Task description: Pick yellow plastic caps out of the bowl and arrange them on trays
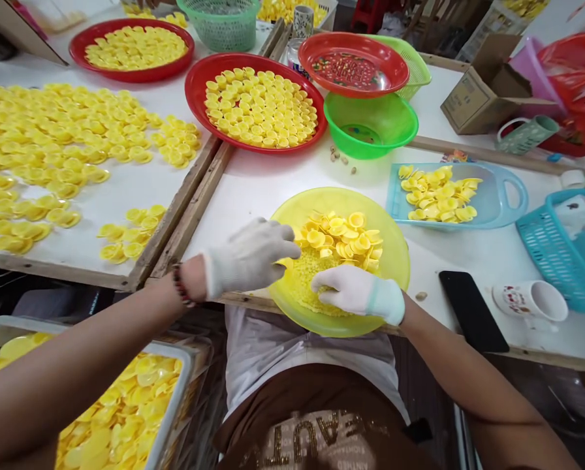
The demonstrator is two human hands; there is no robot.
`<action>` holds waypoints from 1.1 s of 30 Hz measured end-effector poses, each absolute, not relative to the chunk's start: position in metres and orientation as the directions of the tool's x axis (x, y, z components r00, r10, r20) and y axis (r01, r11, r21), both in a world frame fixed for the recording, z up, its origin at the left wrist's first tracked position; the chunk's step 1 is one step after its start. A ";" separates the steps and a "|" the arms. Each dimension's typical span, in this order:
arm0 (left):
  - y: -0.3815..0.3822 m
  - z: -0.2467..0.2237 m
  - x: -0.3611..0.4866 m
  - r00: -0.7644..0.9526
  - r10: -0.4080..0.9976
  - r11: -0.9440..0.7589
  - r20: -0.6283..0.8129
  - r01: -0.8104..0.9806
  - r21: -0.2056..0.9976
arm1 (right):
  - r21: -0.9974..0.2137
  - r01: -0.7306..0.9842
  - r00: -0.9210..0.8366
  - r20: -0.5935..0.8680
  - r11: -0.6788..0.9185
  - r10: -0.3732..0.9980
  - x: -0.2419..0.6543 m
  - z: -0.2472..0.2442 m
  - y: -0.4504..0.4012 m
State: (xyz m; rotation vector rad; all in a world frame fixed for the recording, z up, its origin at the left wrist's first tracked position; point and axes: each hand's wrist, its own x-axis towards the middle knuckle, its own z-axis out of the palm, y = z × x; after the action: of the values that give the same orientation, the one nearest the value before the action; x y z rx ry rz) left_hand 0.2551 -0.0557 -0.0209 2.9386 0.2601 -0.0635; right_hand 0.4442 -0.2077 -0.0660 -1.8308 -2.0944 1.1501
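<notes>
At the table's near edge sits a yellow basin (395, 261), holding yellow cup-shaped pieces (348, 241) and small yellow granules (305, 281). The person's gloved left hand (253, 254) is half-curled at its left rim, the gloved right hand (346, 290) bent over the granules; whether either grips anything cannot be told. Glittery capitals on the brown shirt (253, 418) are partly legible, "AUT" among them. Right of the basin lie a black phone (471, 310) and a white mug (512, 298) with red lettering, too small to read. Farther back, the cardboard box's (466, 101) printed label is likewise unreadable.
</notes>
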 end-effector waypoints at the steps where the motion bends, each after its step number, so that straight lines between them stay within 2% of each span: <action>1: -0.062 -0.024 0.268 0.981 0.151 -0.975 -0.124 0.168 0.142 | -0.612 0.791 -0.245 -0.359 -0.029 0.901 0.446 -0.065 -0.210; 3: -0.063 -0.032 0.283 0.970 0.175 -0.974 -0.169 0.196 0.116 | -0.613 0.790 -0.222 -0.325 -0.026 0.919 0.452 -0.063 -0.216; 5: -0.059 -0.037 0.288 0.963 0.234 -0.946 -0.136 0.258 0.196 | -0.624 0.780 -0.182 -0.288 -0.040 0.940 0.459 -0.060 -0.223; 8: -0.058 -0.037 0.287 0.925 0.373 -0.812 -0.075 0.364 0.456 | -0.673 0.738 -0.103 -0.180 -0.046 0.978 0.468 -0.052 -0.231; 10: -0.065 -0.036 0.287 0.886 0.444 -0.634 -0.135 0.418 0.651 | -0.701 0.713 -0.069 -0.059 0.007 0.996 0.469 -0.045 -0.233; 12: -0.075 -0.037 0.289 0.847 0.470 -0.426 -0.249 0.465 0.776 | -0.703 0.707 -0.046 0.071 0.083 0.996 0.466 -0.037 -0.232; 14: -0.084 -0.039 0.293 0.809 0.468 -0.237 -0.356 0.503 0.831 | -0.678 0.722 -0.038 0.161 0.139 0.986 0.460 -0.031 -0.228; 17: -0.092 -0.040 0.297 0.772 0.449 -0.019 -0.450 0.511 0.859 | -0.641 0.747 -0.065 0.194 0.176 0.979 0.454 -0.026 -0.223; 21: -0.090 -0.040 0.297 0.759 0.447 0.082 -0.472 0.491 0.867 | -0.649 0.747 0.008 0.223 0.142 0.975 0.458 -0.024 -0.226; 24: -0.089 -0.043 0.295 0.759 0.453 0.111 -0.468 0.472 0.874 | -0.719 0.695 0.120 0.157 0.030 0.980 0.463 -0.025 -0.232; 28: -0.093 -0.048 0.295 0.762 0.477 0.129 -0.438 0.432 0.893 | -0.862 0.478 0.181 -0.089 -0.167 0.979 0.459 -0.030 -0.231; 33: -0.101 -0.047 0.292 0.779 0.521 -0.001 -0.350 0.410 0.912 | -0.912 0.278 0.170 -0.263 -0.302 0.950 0.455 -0.041 -0.223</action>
State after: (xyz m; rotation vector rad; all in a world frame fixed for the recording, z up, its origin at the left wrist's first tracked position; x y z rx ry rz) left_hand 0.2924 -0.1009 -0.0472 1.6204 0.7567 0.1017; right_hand 0.4552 -0.2226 -0.0411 -1.7138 -1.1774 1.1582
